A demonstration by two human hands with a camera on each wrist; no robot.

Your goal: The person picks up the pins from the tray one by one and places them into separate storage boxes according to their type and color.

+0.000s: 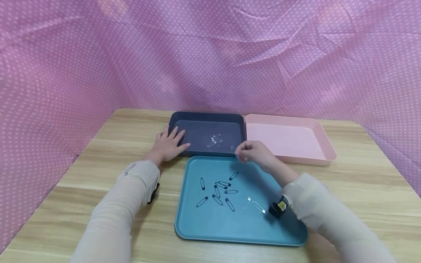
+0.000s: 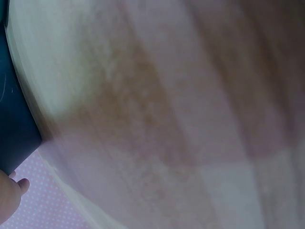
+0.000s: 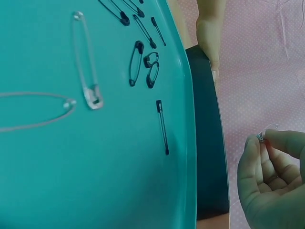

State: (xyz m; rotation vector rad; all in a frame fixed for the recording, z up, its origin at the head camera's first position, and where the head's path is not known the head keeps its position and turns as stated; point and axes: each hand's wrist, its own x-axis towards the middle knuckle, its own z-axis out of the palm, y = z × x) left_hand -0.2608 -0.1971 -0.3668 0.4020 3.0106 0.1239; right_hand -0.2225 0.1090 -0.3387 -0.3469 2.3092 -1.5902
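One hand [image 1: 255, 152] pinches a pin [image 3: 260, 138] — beyond left-wrist view.

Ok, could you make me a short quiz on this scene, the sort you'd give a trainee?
1. What does the right hand pinch?
2. True or false: the black safety pins lie in the pink tray.
3. Over which tray's edge does the left hand reach? (a) teal (b) navy (c) pink

Key:
1. A silver safety pin.
2. False; they lie in the teal tray.
3. (b), the navy tray.
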